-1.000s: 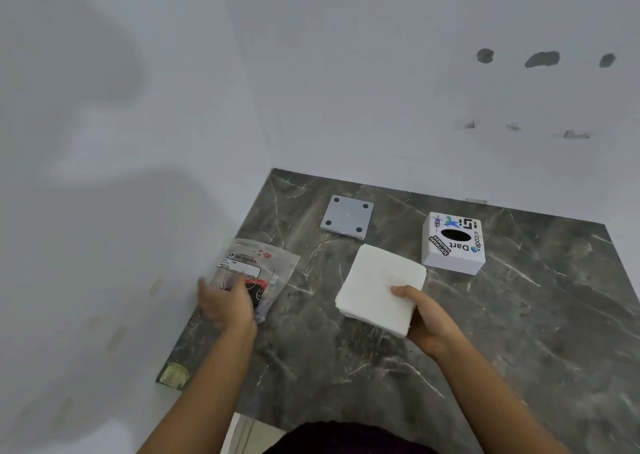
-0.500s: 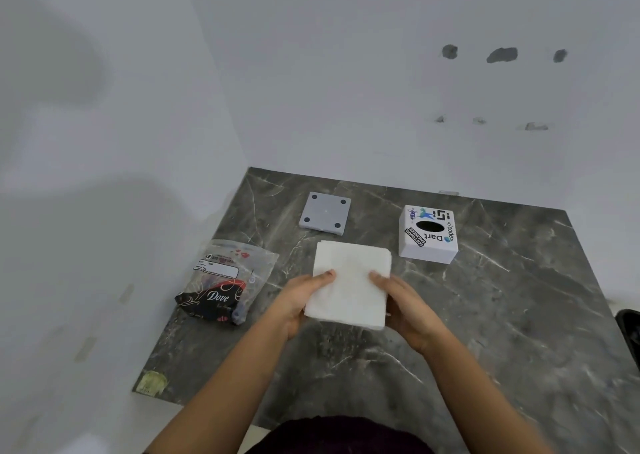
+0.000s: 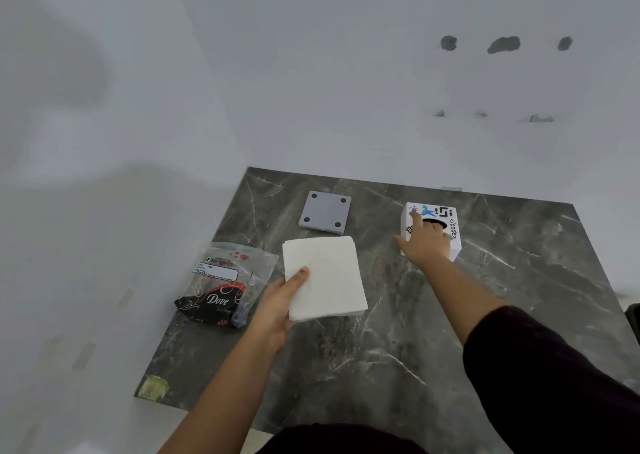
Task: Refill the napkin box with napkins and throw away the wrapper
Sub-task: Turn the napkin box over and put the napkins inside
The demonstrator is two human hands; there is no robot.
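So we sit midway: our left hand pinches the unwrapped napkins at mid-frame, our right hand spreads over the still-unfilled napkin box upper right, and the wrapper lies undiscarded at left.

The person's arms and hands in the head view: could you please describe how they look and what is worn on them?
The left hand and its forearm are bare, with no sleeve visible. The right hand is bare too, but a dark maroon sleeve is pushed up on that arm. No rings, watch or gloves show.
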